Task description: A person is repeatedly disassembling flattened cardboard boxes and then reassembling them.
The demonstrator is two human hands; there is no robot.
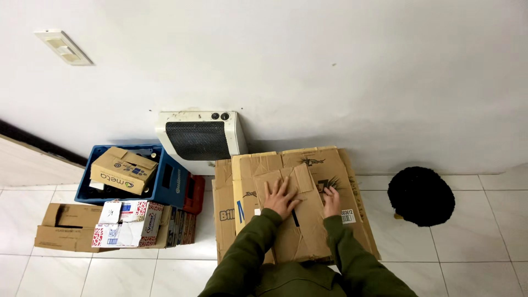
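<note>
- Below the white heater [201,140] — flattened cardboard stack [308,176], long axis running away from the person.
- Left hand [280,198] and right hand [331,201] press flat on top piece [297,220], fingers spread, gripping nothing.

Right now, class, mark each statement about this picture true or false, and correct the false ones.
1. Both hands rest flat on flattened cardboard. True: the left hand and right hand press on the top cardboard sheet of the stack.
2. The blue crate is empty. False: the blue crate holds a brown cardboard box.
3. A white heater stands against the wall. True: the heater is behind the cardboard.
4. The round black object lies left of the crate. False: the black object lies on the tiled floor, on the person's right.
5. The right hand holds a knife. False: it is empty.
</note>
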